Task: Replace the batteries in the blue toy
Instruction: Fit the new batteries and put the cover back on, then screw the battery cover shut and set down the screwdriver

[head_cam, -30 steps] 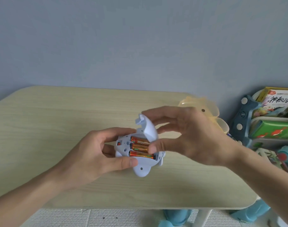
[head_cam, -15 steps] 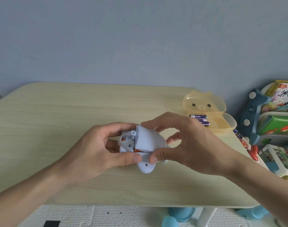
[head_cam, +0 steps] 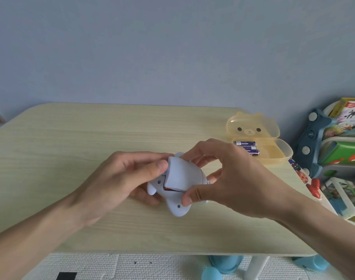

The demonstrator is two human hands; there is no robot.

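Note:
The pale blue toy [head_cam: 177, 207] lies belly-up between both hands just above the wooden table [head_cam: 71, 142]. Its curved battery cover [head_cam: 182, 174] sits over the compartment, slightly ajar, with a sliver of a red-orange battery [head_cam: 168, 188] showing in the gap at its lower left edge. My left hand [head_cam: 122, 178] grips the toy from the left, thumb against the cover's upper left corner. My right hand [head_cam: 229, 178] holds the toy from the right, thumb at the cover's lower edge and fingers over its far side.
An open yellow bear-faced case [head_cam: 273, 156] at the table's back right holds purple batteries [head_cam: 247, 147]. A rack of books and toys [head_cam: 340, 150] stands beyond the right edge. Blue items [head_cam: 223, 265] lie on the floor mat under the front edge.
The cover, lifted in my right hand a second ago with the batteries exposed, now lies down over the compartment. My left thumb has moved up onto its corner.

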